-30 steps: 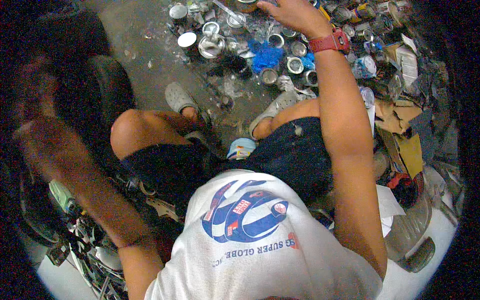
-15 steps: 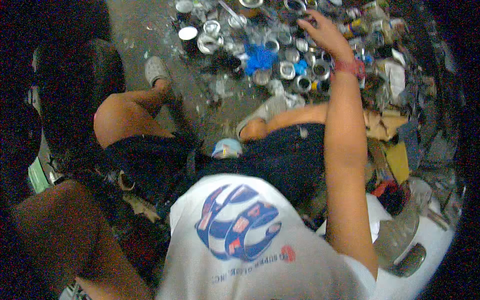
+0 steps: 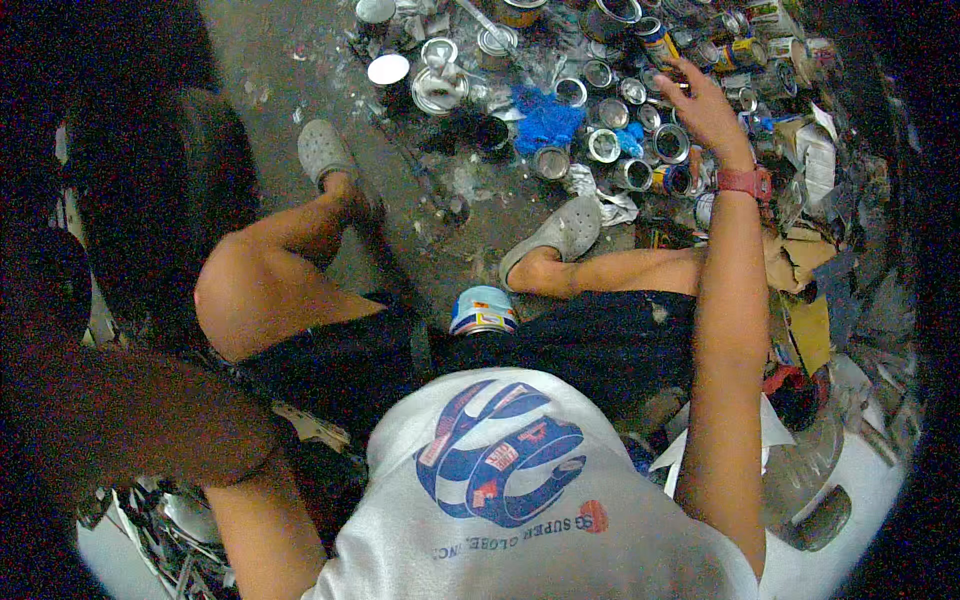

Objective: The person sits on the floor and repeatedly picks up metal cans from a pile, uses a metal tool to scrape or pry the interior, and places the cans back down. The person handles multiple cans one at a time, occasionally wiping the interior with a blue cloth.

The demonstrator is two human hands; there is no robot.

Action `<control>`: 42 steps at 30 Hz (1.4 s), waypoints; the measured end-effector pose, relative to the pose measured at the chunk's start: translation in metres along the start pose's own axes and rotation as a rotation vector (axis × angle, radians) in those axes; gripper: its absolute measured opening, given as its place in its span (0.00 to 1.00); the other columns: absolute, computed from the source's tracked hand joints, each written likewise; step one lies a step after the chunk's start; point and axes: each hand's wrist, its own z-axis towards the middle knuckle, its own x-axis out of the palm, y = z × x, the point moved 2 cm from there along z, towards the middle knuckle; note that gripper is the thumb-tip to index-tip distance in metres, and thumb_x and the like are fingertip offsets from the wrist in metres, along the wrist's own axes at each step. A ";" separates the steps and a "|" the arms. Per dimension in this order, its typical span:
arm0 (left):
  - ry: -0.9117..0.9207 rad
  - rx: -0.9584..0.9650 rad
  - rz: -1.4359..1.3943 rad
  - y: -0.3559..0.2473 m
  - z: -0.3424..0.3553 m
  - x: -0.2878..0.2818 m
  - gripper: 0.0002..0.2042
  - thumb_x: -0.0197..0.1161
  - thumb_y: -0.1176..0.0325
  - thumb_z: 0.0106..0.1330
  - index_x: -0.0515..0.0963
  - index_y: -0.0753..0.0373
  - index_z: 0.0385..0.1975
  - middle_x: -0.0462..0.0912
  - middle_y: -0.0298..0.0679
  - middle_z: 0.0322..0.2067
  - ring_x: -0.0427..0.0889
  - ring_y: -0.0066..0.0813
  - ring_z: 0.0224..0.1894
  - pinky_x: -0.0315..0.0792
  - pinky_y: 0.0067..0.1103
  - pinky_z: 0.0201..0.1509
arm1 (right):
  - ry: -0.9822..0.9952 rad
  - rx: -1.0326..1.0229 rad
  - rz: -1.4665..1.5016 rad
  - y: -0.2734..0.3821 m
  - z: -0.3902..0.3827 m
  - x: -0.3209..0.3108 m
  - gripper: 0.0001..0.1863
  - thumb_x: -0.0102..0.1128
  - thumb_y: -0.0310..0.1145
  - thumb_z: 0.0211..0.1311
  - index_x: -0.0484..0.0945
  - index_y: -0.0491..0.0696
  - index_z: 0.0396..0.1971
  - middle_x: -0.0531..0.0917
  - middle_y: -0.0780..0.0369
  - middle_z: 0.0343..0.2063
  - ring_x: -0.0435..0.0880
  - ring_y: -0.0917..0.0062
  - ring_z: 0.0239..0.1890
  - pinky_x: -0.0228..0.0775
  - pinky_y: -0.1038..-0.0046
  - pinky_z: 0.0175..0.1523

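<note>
My right hand (image 3: 708,115), with a red band at the wrist, hovers over a crowd of used cans at the far right. Its fingers are stretched apart and nothing shows in them. Just beyond the fingertips is a yellow-and-dark labelled can (image 3: 656,42); whether they touch it I cannot tell. Below the hand sit open round cans, among them a dark-mouthed can (image 3: 671,144). My left arm (image 3: 270,525) bends off into the dark at the left, and its hand does not show. Between my thighs stands a can with a light blue label (image 3: 484,310).
A crumpled blue cloth (image 3: 548,122) lies among the cans, with a white round lid (image 3: 388,69) to its left. Torn cardboard (image 3: 800,258) and a yellow sheet (image 3: 808,330) lie right of my arm. A dark rounded bulk (image 3: 200,190) stands at the left.
The view has shifted, so the cans sit a little lower and further right. My right hand has come down and right in the picture. My left arm has swung, its forearm now pointing left.
</note>
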 end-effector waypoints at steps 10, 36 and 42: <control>0.733 -0.760 0.312 0.122 -0.087 0.044 0.29 0.74 0.61 0.71 0.77 0.62 0.70 0.82 0.55 0.65 0.81 0.60 0.67 0.76 0.42 0.71 | 0.400 -0.121 -0.078 0.096 -0.056 0.169 0.26 0.68 0.50 0.70 0.87 0.43 0.54 0.90 0.45 0.51 0.88 0.48 0.57 0.80 0.48 0.63; 0.870 -0.701 0.329 0.090 -0.085 0.109 0.32 0.72 0.56 0.74 0.73 0.57 0.75 0.80 0.56 0.69 0.76 0.61 0.72 0.71 0.44 0.77 | -1.117 1.016 0.534 -0.112 -0.124 0.288 0.40 0.75 0.21 0.59 0.65 0.40 0.71 0.78 0.45 0.66 0.78 0.50 0.71 0.69 0.58 0.77; 0.839 -0.684 0.262 0.088 -0.088 0.105 0.30 0.72 0.58 0.74 0.74 0.58 0.74 0.81 0.57 0.66 0.78 0.60 0.70 0.72 0.44 0.75 | -1.079 0.949 0.463 -0.138 -0.119 0.298 0.55 0.89 0.27 0.46 0.63 0.41 0.74 0.74 0.45 0.70 0.73 0.50 0.74 0.65 0.55 0.79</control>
